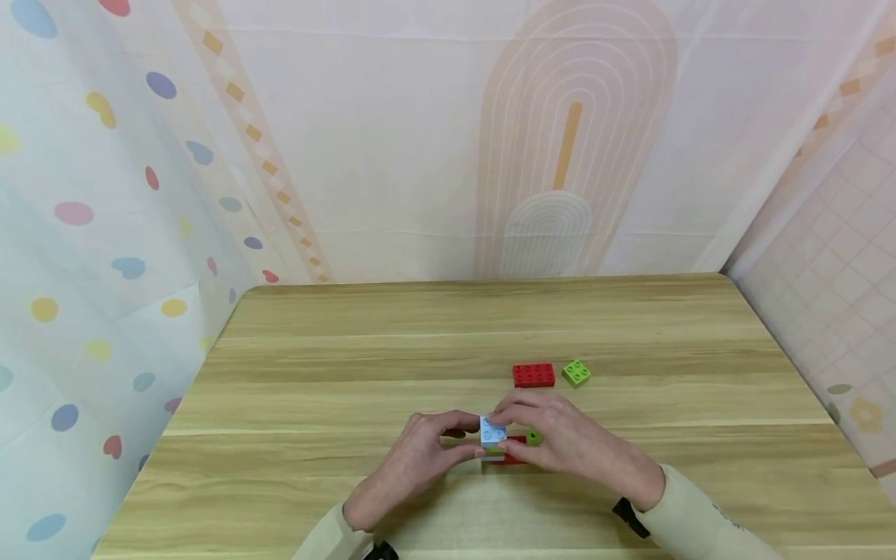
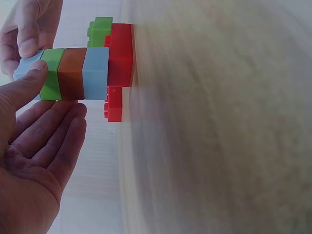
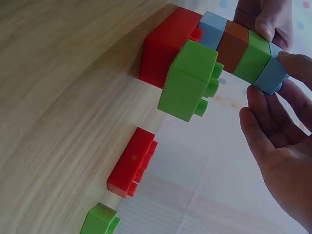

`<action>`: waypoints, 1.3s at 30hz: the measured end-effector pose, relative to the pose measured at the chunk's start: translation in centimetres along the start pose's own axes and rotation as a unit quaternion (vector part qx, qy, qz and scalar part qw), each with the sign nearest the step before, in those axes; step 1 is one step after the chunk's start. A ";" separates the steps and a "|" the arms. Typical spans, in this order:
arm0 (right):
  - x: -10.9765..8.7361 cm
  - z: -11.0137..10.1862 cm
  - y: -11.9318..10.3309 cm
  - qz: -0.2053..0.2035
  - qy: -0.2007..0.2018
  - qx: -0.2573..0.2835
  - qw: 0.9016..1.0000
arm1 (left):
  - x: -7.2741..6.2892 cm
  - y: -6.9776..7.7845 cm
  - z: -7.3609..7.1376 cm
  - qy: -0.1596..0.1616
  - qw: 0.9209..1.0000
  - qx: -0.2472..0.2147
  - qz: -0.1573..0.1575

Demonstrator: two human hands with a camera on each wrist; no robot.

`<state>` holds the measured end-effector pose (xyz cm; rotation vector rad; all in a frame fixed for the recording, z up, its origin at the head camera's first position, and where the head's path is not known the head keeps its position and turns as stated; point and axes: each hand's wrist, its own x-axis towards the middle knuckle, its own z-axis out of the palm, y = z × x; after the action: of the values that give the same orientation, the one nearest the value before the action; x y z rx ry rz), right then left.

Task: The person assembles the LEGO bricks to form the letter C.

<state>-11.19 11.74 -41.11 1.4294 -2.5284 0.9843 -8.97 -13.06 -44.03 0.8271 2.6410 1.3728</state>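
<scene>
A stack of toy bricks stands between both hands, with a light blue brick (image 1: 493,432) on top. Below it come a green brick (image 2: 52,74), an orange-brown brick (image 2: 71,74) and another light blue brick (image 2: 95,73), on a red base brick (image 3: 168,46). My left hand (image 1: 420,455) pinches the stack near its upper green brick, the thumb reaching the joint with the top brick. The right hand (image 1: 560,432) holds the top light blue brick between thumb and fingers. A second green brick (image 3: 187,80) sits on the base beside the stack, partly hidden in the head view.
Behind the hands, a loose red brick (image 1: 533,376) and a small loose green brick (image 1: 576,373) lie on the wooden table (image 1: 350,358). Patterned curtains (image 1: 392,140) hang along the table's back and sides.
</scene>
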 end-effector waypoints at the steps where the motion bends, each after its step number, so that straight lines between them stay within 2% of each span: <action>1: 0.0 0.0 0.0 -0.001 0.000 0.000 1.000 | 0.0 0.0 0.0 -0.001 1.000 0.000 -0.001; 7: -0.1 0.2 0.1 -0.001 0.003 0.009 1.000 | 0.0 0.1 0.0 -0.005 1.000 -0.004 -0.009; 15: -0.3 0.5 -0.1 0.010 0.012 0.016 1.000 | -0.1 -0.1 0.1 -0.003 1.000 0.005 0.000; 23: -0.3 0.6 -0.5 0.064 0.011 0.026 0.998 | 0.0 -0.1 0.0 -0.010 1.000 -0.003 -0.010; 32: -1.0 -0.5 0.2 0.119 -0.022 0.028 0.992 | 0.0 -0.2 0.1 -0.012 1.000 0.006 -0.016; 39: -1.8 -1.4 1.5 0.169 0.000 0.027 0.985 | 0.0 0.1 0.1 -0.016 1.000 0.003 -0.015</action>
<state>-11.69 14.41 -41.38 1.0264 -2.8236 1.1030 -8.89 -12.91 -43.99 0.7982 2.6245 1.3340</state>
